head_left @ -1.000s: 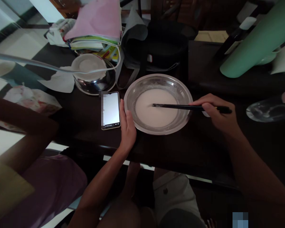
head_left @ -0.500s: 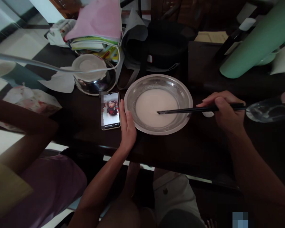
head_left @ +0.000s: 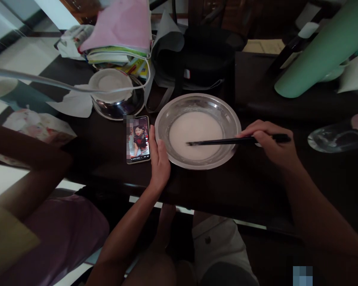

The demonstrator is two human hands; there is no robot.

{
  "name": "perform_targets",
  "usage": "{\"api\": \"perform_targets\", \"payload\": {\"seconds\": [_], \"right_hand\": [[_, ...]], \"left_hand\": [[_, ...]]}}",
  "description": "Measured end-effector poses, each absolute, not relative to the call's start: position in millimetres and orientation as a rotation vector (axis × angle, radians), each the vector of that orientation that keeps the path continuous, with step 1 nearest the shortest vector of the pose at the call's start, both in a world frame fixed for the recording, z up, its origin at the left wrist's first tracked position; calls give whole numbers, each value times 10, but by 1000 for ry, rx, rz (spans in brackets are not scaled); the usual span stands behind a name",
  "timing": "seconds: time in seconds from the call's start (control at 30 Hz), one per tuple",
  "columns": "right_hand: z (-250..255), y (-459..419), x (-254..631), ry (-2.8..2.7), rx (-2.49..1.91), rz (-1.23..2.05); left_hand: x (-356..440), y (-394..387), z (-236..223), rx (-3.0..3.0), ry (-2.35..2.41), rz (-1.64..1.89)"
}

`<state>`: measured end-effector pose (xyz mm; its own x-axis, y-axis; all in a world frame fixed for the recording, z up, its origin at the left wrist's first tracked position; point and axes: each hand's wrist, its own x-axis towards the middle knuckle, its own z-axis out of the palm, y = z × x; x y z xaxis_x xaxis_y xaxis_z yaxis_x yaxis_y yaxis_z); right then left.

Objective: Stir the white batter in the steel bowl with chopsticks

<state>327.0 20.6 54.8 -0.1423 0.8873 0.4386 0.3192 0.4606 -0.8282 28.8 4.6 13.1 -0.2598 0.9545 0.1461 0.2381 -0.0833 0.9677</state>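
A: What's at the left?

B: Another person's bare arm (head_left: 28, 151), then a shiny steel bowl (head_left: 116, 109) with a whitish round piece on top. Nearer lies a lit phone in a pale case (head_left: 141, 139).

A: And the left hand (head_left: 161, 165)?

B: Between the phone and a wide, shallow silver metal basin (head_left: 197, 103) on the dark glossy tabletop (head_left: 209, 190). Its fingers are nearly straight, side against the rim, gripping nothing.

A: How far along do the contents look?

B: The milky, off-white liquid (head_left: 193, 129) is in already and looks fairly even, so I'd judge it largely blended. Residue marks the wall, and I can't tell whether lumps remain underneath.

A: Has the stirring ended?

B: I can't say; the thin black chopsticks (head_left: 223, 141) have their tips at the liquid, their other ends pinched in the right hand (head_left: 277, 147). Farther right lies a clear plastic bottle (head_left: 328, 139).
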Motion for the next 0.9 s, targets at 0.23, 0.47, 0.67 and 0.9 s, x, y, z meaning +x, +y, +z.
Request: {"api": "perform_targets", "payload": {"seconds": [0.23, 0.47, 0.67, 0.9], "right_hand": [[569, 208, 3302, -1515, -1078, 628], [559, 219, 3307, -1687, -1099, 621], [546, 221, 3315, -1603, -1101, 653], [556, 214, 3295, -1621, -1122, 609]], "left_hand": [[298, 49, 125, 1348, 1536, 1392], [293, 47, 123, 1356, 1556, 1393], [287, 45, 116, 1356, 1538, 1392], [285, 53, 114, 1360, 1552, 1386]]}}
